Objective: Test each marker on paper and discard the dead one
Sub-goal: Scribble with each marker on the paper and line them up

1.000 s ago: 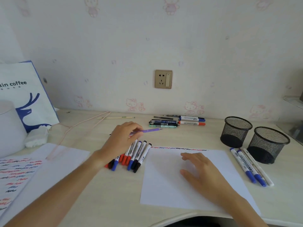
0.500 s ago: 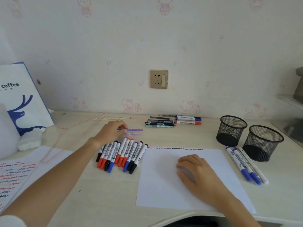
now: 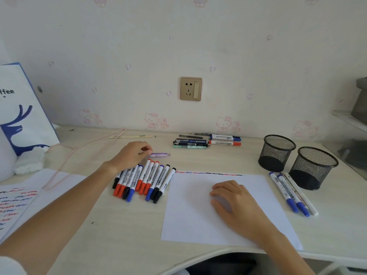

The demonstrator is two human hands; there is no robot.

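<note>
Grip, left hand (image 3: 132,155): our fingers are curled over the near end of a purple pen (image 3: 159,155) that lies on the desk (image 3: 119,235) just behind the marker row; we read this as pinching it, though the fingertips hide the contact itself. Grip, right hand (image 3: 232,201): fingers loosely bent, pressing down on the sheet of paper (image 3: 190,215), holding nothing (presumably to keep the sheet from sliding while we test).

Head view, contents:

- Row of markers (image 3: 145,180), red, blue and black caps, side by side and touching, just left of the paper; we judge these sorted or waiting within easy reach.
- Test squiggles (image 3: 208,173), red, blue and black, in one line along the paper's far edge; the rest of the sheet is bare.
- Three more markers (image 3: 292,193) to the right of the paper, beside two mesh pen cups (image 3: 297,159).
- A mixed cluster of pens (image 3: 206,141) near the wall.
- A second scribbled sheet (image 3: 15,205) at far left, and a coffee bag (image 3: 21,108).

Task thing: no marker shows itself as dead from here; we cannot tell which one it is.
</note>
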